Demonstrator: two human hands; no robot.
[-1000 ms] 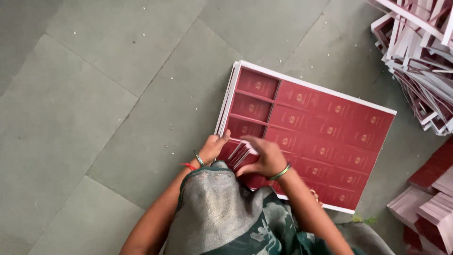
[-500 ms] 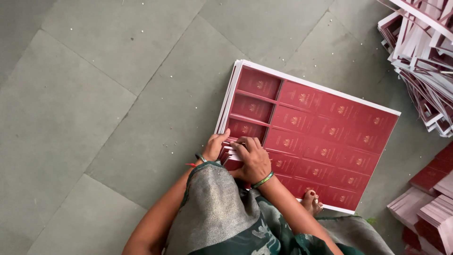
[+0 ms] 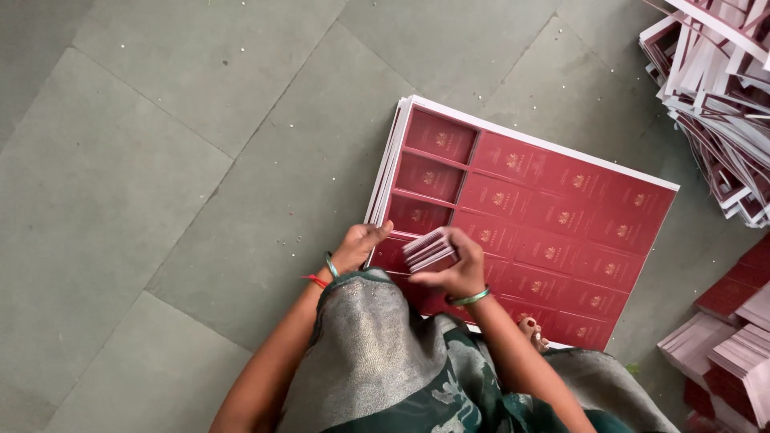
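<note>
A thick stack of large dark red printed sheets (image 3: 561, 200) with white edges lies on the grey tiled floor in front of me. Each sheet is divided into several small red panels with gold emblems. My right hand (image 3: 457, 271) grips a small bundle of cut red cards (image 3: 429, 248), lifted just above the stack's near left corner. My left hand (image 3: 359, 244) rests at the stack's left edge, fingers curled against the sheets, beside the bundle. Both wrists wear green bangles.
A messy heap of red and white cut strips (image 3: 722, 104) fills the upper right. Piles of small red and white cards (image 3: 722, 337) sit at the lower right. Grey floor tiles (image 3: 160, 160) spread to the left. A bare toe (image 3: 531, 327) shows near the stack.
My right hand has closed on a bundle of cut cards and raised it off the stack's near left corner. My left hand has shifted slightly left to the stack's edge.
</note>
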